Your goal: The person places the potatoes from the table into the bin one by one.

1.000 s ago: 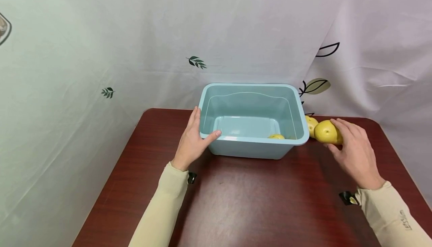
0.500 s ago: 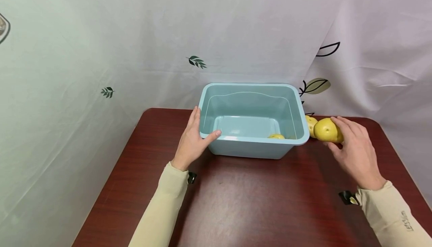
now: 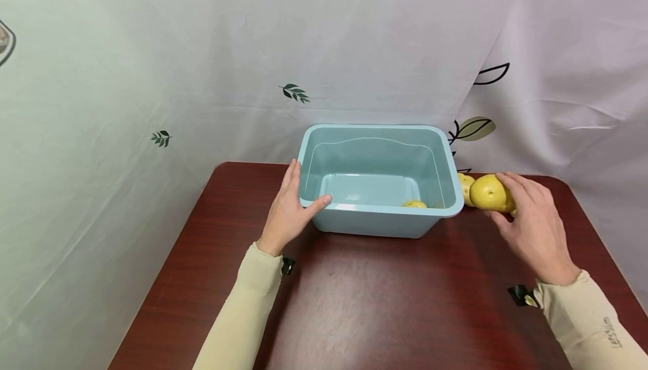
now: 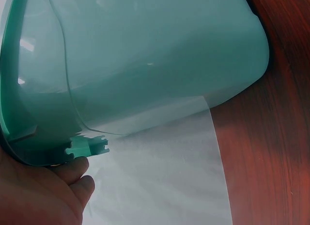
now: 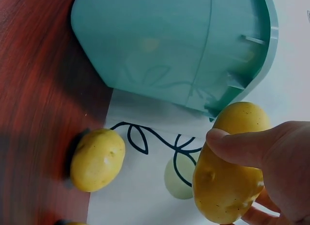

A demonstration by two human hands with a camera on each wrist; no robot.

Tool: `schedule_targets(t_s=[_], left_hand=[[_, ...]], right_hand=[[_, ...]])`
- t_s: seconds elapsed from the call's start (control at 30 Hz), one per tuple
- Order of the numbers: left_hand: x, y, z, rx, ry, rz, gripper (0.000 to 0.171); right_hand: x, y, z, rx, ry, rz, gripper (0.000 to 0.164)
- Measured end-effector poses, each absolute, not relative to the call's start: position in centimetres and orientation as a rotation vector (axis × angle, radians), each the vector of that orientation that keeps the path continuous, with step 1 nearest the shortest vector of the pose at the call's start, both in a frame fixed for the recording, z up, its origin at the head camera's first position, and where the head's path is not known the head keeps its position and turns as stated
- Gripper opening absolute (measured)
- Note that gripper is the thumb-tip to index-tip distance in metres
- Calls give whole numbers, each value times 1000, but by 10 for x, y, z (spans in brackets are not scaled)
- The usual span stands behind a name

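A light blue plastic bin (image 3: 379, 221) stands at the back of the table. My left hand (image 3: 288, 210) grips its near left corner, thumb over the front rim; the left wrist view shows fingertips (image 4: 83, 184) curled under the rim. To the right of the bin, my right hand (image 3: 536, 226) holds a yellow potato (image 3: 490, 194) between thumb and fingers, raised near rim height. In the right wrist view the held potato (image 5: 225, 179) overlaps the bin's rim corner. A second potato (image 5: 98, 159) lies on the table beside the bin. One more potato (image 3: 415, 204) is inside the bin, mostly hidden by its front wall.
The dark red-brown table (image 3: 374, 302) spreads in front of the bin. A white printed curtain (image 3: 379, 49) hangs close behind it. Part of another potato (image 5: 75, 223) shows at the right wrist view's bottom edge.
My right hand has lifted the potato very slightly, and a bit of another potato now peeks out beneath it. The left hand and the bin have stayed put.
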State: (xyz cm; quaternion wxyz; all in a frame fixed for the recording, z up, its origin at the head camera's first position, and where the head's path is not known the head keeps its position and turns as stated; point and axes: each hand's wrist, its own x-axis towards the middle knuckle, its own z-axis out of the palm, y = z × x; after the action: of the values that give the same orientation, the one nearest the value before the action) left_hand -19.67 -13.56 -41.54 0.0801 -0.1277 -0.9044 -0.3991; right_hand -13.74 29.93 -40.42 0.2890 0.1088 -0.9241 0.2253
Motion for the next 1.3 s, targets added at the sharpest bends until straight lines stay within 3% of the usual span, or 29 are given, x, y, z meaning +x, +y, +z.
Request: schedule_targets(t_s=[1.3], left_hand=[[-196,-134,-414,-373,-2709,-1193,109]], right_hand=[[-136,283,-389,300,-2373,645,78]])
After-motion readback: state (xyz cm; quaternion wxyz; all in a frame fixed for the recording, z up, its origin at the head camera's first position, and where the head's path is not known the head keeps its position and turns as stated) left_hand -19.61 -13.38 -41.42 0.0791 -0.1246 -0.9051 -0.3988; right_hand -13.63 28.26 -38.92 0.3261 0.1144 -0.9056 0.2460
